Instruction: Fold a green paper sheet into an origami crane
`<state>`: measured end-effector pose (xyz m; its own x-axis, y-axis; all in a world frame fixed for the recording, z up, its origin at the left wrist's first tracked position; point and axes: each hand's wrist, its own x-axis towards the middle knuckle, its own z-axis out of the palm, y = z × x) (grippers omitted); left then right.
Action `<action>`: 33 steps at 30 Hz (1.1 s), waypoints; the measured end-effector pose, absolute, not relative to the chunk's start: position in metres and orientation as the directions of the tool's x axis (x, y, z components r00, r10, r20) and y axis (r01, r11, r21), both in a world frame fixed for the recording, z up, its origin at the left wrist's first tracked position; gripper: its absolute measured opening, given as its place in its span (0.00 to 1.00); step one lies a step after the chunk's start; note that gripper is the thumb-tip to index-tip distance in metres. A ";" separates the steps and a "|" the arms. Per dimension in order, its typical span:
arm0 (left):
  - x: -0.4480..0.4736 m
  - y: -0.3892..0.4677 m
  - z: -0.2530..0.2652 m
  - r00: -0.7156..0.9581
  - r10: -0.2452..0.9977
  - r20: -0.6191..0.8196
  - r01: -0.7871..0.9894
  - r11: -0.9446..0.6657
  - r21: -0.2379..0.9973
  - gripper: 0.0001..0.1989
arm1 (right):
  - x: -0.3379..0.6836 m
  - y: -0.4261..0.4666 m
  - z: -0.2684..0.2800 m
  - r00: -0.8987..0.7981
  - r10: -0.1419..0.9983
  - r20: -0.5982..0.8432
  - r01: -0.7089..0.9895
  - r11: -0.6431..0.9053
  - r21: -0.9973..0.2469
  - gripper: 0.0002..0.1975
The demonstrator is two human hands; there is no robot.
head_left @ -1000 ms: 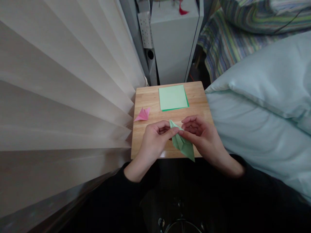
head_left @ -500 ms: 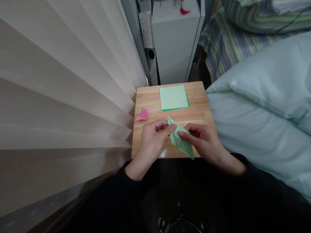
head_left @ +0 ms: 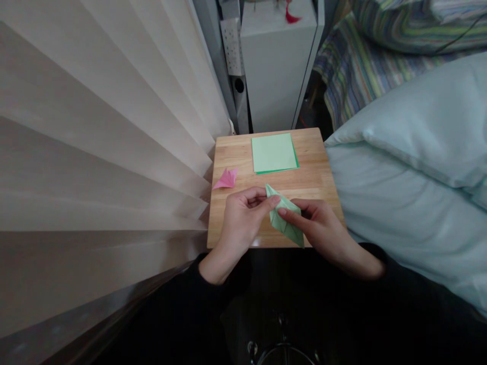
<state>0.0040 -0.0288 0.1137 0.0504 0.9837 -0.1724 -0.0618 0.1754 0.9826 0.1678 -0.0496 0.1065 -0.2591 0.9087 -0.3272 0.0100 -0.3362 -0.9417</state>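
Observation:
A light green folded origami paper (head_left: 288,229), diamond-like with pointed ends, is held between both hands above the front part of the small wooden table (head_left: 224,223). My left hand (head_left: 245,213) pinches its upper left edge, thumb on top and fingers underneath. On the other side, my right hand (head_left: 317,218) grips the right edge, its thumb pressed on the middle of the paper. The fingers beneath the paper are partly hidden. A pink origami piece (head_left: 227,178) with pointed flaps lies on the table's left side, beyond my left hand.
Square green sheets (head_left: 274,153) lie stacked at the table's back. A pleated curtain (head_left: 114,152) hangs along the left. Behind the table stands a white cabinet (head_left: 277,76); pale blue bedding (head_left: 399,167) borders it on the right.
My right thumb has shifted slightly left and down on the green paper. Both hands still hold the paper, and the whole view has moved a little.

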 end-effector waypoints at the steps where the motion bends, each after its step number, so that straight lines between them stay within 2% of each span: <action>1: 0.005 -0.030 0.112 0.046 0.983 -0.179 -0.082 0.182 0.980 0.06 | 0.168 -0.050 0.107 -0.250 0.912 -0.326 0.018 -0.333 -0.943 0.20; 13: 0.005 -0.032 0.106 0.064 0.973 -0.222 -0.240 0.231 0.943 0.07 | 0.162 -0.054 0.115 -0.173 0.932 -0.318 0.086 -0.307 -0.948 0.19; 22: 0.003 -0.033 0.105 0.064 0.977 -0.203 -0.214 0.212 0.954 0.09 | 0.163 -0.055 0.114 -0.189 0.928 -0.322 0.071 -0.314 -0.947 0.18; 30: 0.007 -0.030 0.111 0.048 0.968 -0.247 -0.242 0.251 0.937 0.10 | 0.164 -0.053 0.112 -0.213 0.921 -0.326 0.036 -0.326 -0.945 0.19; 33: 0.005 -0.028 0.111 -0.018 0.977 -0.210 -0.208 0.202 0.957 0.08 | 0.164 -0.054 0.111 -0.229 0.915 -0.333 -0.012 -0.344 -0.939 0.18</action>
<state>0.0047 -0.0281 0.1111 -0.0180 0.9775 -0.2103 -0.2079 0.2021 0.9570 0.1637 -0.0539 0.1112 -0.2288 0.9148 -0.3329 -0.0117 -0.3445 -0.9387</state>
